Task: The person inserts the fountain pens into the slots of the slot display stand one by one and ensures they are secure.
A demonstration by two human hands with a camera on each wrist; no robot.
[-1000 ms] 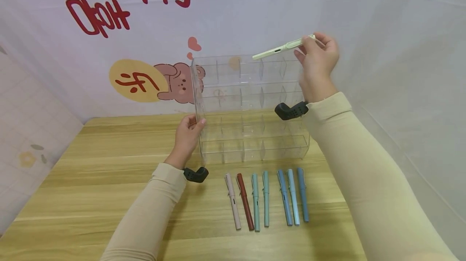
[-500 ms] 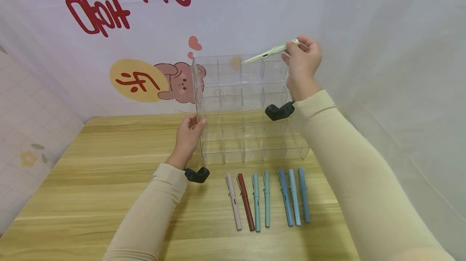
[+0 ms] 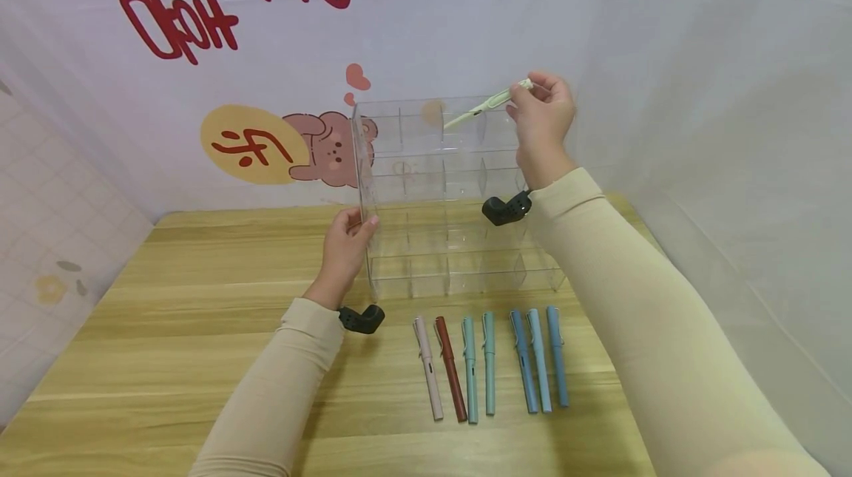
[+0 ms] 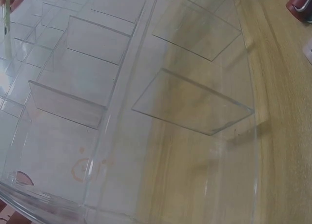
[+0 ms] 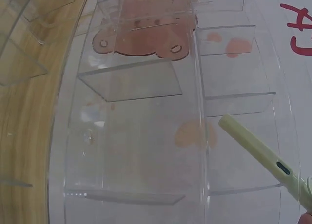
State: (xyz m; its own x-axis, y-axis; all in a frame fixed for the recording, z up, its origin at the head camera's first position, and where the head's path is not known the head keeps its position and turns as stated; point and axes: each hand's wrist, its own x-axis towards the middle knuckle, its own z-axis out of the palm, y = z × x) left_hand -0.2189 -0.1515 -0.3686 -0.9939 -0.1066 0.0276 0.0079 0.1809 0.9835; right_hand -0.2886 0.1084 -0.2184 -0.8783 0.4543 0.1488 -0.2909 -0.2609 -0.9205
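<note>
My right hand [image 3: 546, 126] pinches a pale green pen [image 3: 491, 102] by its clip end. The pen slants down to the left, its far tip at the top row of a clear acrylic rack [image 3: 464, 201]. In the right wrist view, the tip of the pen [image 5: 258, 153] overlaps a top compartment just below a divider [image 5: 240, 103]. My left hand [image 3: 342, 251] grips the rack's left side panel, thumb at the front and fingers behind. The rack stands upright, split by shelves and dividers into several compartments.
On the wooden table [image 3: 200, 329], before the rack, lies a row of pens: pale pink [image 3: 429, 373], dark red [image 3: 451, 370], two teal pens [image 3: 470, 373] and several blue ones [image 3: 523, 362]. A printed white curtain [image 3: 466, 18] hangs behind the rack.
My right hand has moved left and slightly down with the pale green pen, bringing its tip from above the rack to the top row. The left hand keeps its grip on the rack.
</note>
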